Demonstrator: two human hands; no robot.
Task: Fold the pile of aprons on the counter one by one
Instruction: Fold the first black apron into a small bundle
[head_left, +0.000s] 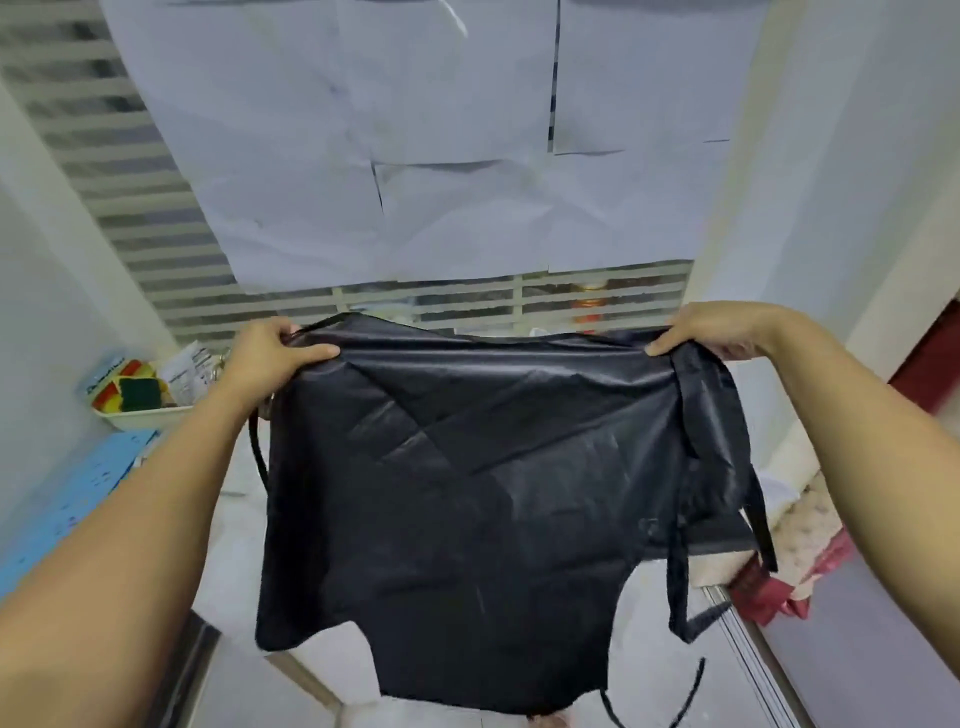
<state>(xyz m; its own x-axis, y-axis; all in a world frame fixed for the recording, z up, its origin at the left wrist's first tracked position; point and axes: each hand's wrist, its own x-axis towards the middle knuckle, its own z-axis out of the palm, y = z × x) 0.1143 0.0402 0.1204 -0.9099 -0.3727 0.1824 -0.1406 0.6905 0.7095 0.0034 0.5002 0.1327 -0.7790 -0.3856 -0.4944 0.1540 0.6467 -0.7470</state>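
A black shiny apron (467, 493) hangs in the air in front of me, spread wide between both hands. My left hand (270, 353) pinches its upper left corner and my right hand (711, 335) pinches its upper right corner. Black straps (680, 519) dangle along the right side, and a thin one hangs at the left edge. The apron's lower end reaches down over the pale counter (234, 519) and hides most of it.
A white tray (140, 415) with green and yellow sponges and packets stands at the back left, by a blue surface (78, 499). Red and patterned cloth (789, 587) lies at the right. Paper sheets cover a barred window (415, 130) ahead.
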